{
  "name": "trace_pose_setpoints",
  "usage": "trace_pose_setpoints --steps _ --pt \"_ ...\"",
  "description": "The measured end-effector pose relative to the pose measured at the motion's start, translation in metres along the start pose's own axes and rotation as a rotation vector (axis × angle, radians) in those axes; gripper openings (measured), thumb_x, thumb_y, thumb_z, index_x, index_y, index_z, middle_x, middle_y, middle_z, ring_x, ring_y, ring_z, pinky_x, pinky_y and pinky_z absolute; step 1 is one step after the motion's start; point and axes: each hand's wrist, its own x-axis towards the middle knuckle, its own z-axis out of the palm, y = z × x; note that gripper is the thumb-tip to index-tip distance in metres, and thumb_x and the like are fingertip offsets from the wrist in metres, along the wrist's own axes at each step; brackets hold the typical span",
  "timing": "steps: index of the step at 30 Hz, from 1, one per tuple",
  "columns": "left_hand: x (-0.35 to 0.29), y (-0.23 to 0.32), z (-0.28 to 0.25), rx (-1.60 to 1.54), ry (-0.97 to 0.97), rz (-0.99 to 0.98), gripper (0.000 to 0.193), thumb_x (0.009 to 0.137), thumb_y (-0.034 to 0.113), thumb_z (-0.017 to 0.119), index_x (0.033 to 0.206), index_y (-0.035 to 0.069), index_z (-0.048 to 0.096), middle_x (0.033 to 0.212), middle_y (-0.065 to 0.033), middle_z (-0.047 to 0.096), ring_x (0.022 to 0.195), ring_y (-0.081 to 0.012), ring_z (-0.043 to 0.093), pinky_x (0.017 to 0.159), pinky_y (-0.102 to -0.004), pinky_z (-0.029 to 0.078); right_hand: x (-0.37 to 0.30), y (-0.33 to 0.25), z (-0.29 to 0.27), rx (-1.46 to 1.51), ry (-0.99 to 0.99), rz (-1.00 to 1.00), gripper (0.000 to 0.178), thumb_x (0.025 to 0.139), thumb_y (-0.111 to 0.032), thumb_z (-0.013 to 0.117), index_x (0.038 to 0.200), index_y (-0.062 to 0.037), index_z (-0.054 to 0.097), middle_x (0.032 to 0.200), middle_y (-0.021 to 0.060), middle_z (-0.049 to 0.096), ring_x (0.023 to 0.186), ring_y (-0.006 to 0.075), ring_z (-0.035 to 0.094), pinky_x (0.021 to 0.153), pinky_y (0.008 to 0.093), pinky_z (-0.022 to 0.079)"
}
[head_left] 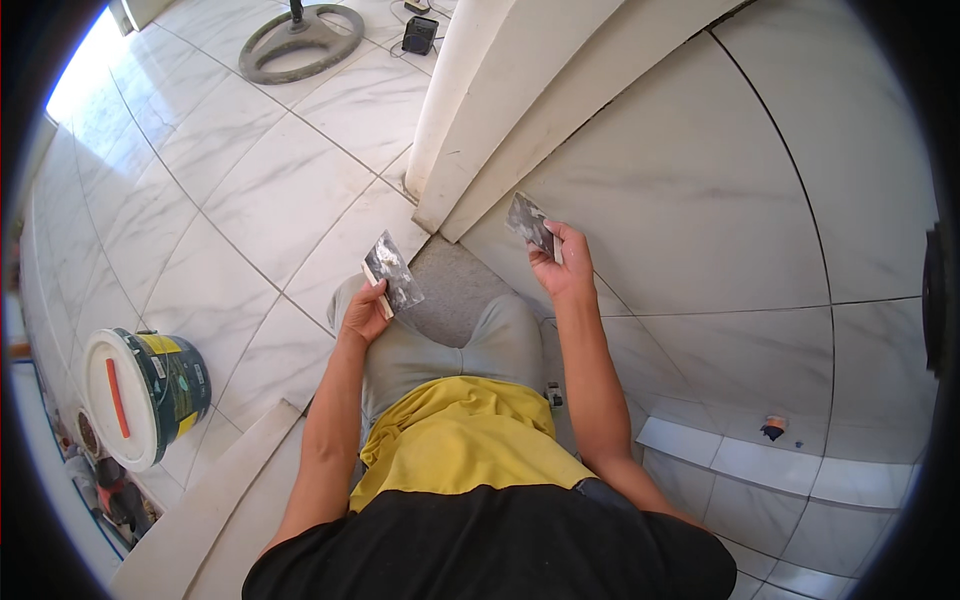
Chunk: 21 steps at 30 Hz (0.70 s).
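My left hand [365, 314] is closed around the pale edge of a wide putty knife [400, 277], held above my left thigh. Whitish filler smears its grey blade. Farther forward, to the right of the door trim, my right hand [564, 262] grips a second putty knife [527, 218], its blade also streaked with white. That blade is in front of the marbled wall tiles [690, 190]; whether it touches them I cannot tell. Beside it, the cream door trim [545, 135] runs down to the grey threshold [450, 290] between my knees.
A dark green bucket [185, 385] with a white lid stands at left, a red strip [118, 398] on top. A steering wheel [302, 45] and small black device [420, 36] are on the far tiled floor. At right, a small orange-and-black object [773, 428] is near a tiled ledge [760, 465].
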Motion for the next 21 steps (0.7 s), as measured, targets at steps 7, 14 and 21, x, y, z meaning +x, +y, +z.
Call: trace_pose_setpoints --steps 7,14,21 --pt "-0.002 -0.001 0.007 0.02 -0.006 0.019 0.036 0.089 0.006 0.053 0.125 0.007 0.045 0.112 -0.0073 0.06 0.103 -0.0209 0.06 0.094 -0.0384 0.048 0.0 -0.012 0.01 0.203 0.038 -0.034 0.008 0.079 0.0 0.056 0.083 -0.0052 0.052 0.078 0.0066 0.06 0.067 0.0188 0.058 0.053 0.03 0.046" --pt "0.0 -0.002 0.003 0.022 -0.01 0.013 0.036 0.089 0.007 0.052 0.124 0.007 0.045 0.111 -0.0072 0.06 0.102 -0.0208 0.06 0.094 -0.0381 0.047 -0.043 -0.042 0.036 0.324 -0.168 -0.123 0.001 0.082 0.001 0.052 0.082 0.002 0.051 0.078 0.0152 0.058 0.063 0.0209 0.054 0.044 0.0238 0.04" --pt "-0.003 0.0 0.006 0.017 0.018 0.037 0.033 0.089 0.006 0.052 0.122 0.006 0.047 0.11 -0.0072 0.061 0.101 -0.0209 0.06 0.092 -0.037 0.048 -0.057 -0.017 0.034 0.009 -0.028 -0.082 0.009 0.081 -0.003 0.055 0.075 -0.0087 0.053 0.075 0.0043 0.062 0.064 0.0164 0.062 0.047 0.0265 0.045"
